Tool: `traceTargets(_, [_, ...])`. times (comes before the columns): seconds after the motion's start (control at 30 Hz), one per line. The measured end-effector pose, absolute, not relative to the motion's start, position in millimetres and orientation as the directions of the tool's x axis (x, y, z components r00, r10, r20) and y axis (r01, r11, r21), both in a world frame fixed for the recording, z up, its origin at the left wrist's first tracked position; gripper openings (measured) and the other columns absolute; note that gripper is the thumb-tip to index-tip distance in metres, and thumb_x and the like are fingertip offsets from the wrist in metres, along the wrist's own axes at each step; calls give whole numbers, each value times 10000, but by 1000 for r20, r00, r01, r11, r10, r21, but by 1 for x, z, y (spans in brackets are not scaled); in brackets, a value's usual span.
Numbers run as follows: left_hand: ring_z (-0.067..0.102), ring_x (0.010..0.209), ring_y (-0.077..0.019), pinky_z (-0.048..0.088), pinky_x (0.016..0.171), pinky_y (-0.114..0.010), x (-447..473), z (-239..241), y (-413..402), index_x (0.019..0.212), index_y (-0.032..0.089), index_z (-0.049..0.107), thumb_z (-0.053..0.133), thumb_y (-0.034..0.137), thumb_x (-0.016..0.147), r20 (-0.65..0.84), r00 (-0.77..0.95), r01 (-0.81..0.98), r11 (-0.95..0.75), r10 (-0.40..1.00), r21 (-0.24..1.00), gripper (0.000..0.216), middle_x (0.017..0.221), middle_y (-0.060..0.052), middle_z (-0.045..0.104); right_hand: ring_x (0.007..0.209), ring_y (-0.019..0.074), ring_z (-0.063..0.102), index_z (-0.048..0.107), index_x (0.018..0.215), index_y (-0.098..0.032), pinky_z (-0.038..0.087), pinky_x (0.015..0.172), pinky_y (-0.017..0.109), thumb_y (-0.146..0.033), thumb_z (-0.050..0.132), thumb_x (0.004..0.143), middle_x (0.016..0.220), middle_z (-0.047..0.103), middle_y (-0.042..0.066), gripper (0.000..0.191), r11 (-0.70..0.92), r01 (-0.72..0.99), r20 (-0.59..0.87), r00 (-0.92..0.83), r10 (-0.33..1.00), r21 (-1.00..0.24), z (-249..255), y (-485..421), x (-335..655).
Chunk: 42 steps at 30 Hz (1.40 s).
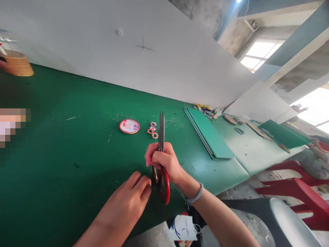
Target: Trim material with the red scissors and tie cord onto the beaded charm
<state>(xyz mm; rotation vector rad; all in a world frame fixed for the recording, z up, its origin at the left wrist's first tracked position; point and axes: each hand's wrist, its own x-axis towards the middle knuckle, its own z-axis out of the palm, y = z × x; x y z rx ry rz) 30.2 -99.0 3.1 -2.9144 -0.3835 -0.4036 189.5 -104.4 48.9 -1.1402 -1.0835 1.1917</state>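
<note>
My right hand (164,159) is wrapped around the pivot of a pair of scissors (161,135), blades pointing away from me and nearly together. The red handles hang below the fist toward me. Beside the handles, my left hand (135,192) is low over the green table (84,144), fingers curled in; whatever they may pinch is hidden. Just beyond lie a round patch with a red rim (130,126) and a small cluster of beaded rings (153,130), both flat on the table. Neither is touched by my hands.
Green boards (209,133) are stacked to the right. Behind them sits a pile of small tools (207,110). A jar with an orange base (17,65) stands far left. Red stools (298,192) and another person's arm (318,147) are at right. A white panel (123,55) borders the table.
</note>
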Motion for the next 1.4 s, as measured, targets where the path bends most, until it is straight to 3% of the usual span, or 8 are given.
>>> traceTargets(0.17, [603,870,-180,500,846,-293,32,5,-99,925,179,739,527,-36,742,291,941,230,-959,175,-165,353,903,-33,706,397,69,253,602,530,-156,177,427,249,-144,486,612,387,340,-67,142,34,-154,23,70,997,-987,52,-104,192])
traceTargets(0.3, [586,857,-171,498,785,-275,31,6,-100,911,182,736,492,-59,733,253,943,259,-954,217,-148,387,932,-33,702,371,63,216,592,513,-158,161,432,260,-127,483,609,353,310,-78,148,93,-211,71,106,992,-973,63,-100,197])
traceTargets(0.4, [586,940,-179,486,823,-272,27,2,-101,953,166,731,492,-67,748,321,924,257,-958,207,-123,392,1010,-53,700,372,63,223,599,516,-157,158,436,258,-117,484,613,353,308,-80,156,140,-219,117,112,987,-966,67,-95,198])
traceTargets(0.53, [583,1036,-201,481,895,-315,22,-3,-103,1023,192,718,493,-29,798,361,908,250,-966,212,-63,388,1079,-64,690,367,65,232,597,510,-159,166,421,254,-137,489,611,355,320,-78,149,71,-194,59,64,996,-978,58,-93,197])
traceTargets(0.97, [604,979,-197,498,907,-338,18,4,-103,1148,176,656,466,-3,829,370,898,294,-951,240,-97,412,1017,-61,669,388,73,251,620,531,-152,163,434,268,-93,478,614,366,355,-65,175,182,-208,152,154,976,-961,43,-106,200])
traceTargets(1.23, [601,960,-175,489,872,-283,25,3,-101,908,148,727,428,-83,754,451,882,238,-956,139,-172,408,1001,-32,709,433,87,295,639,555,-156,197,454,269,-94,493,647,409,380,-56,183,181,-148,165,112,980,-972,44,-109,197])
traceTargets(1.4, [595,928,-166,480,876,-281,26,7,-101,924,164,717,446,-73,779,398,899,269,-949,185,-166,387,969,-22,697,469,98,345,646,548,-165,271,508,268,-90,494,643,429,406,-48,194,188,-103,176,116,978,-977,44,-113,195])
